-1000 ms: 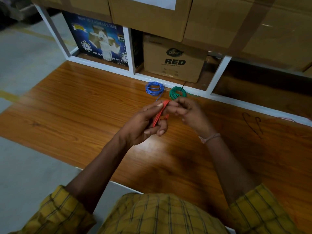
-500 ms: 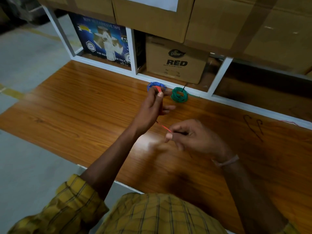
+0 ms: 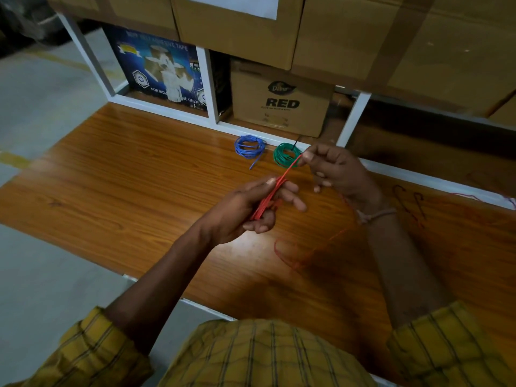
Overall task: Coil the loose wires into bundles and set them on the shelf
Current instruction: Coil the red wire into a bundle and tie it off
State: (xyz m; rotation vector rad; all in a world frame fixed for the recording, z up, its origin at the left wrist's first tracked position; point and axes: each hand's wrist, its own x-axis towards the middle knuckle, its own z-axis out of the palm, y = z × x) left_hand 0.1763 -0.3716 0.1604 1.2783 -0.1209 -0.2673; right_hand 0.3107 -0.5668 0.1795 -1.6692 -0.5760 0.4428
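Note:
My left hand grips a flattened bunch of red wire loops above the wooden shelf board. My right hand pinches one strand of that red wire, stretched taut up from the bunch. A slack tail of the same wire curls on the board below my hands and trails under my right forearm. A coiled blue wire bundle and a coiled green wire bundle lie side by side on the board, just beyond my hands, against the white frame.
A white shelf frame rises behind the board, holding a blue printed carton and a brown "RED" carton. Large cardboard boxes overhang above. Grey floor lies left. A thin red strand rests far right.
My right hand swung from near my body up and away beside the green bundle, drawing a strand taut. My left hand dropped back from the blue bundle toward me, holding the red loops.

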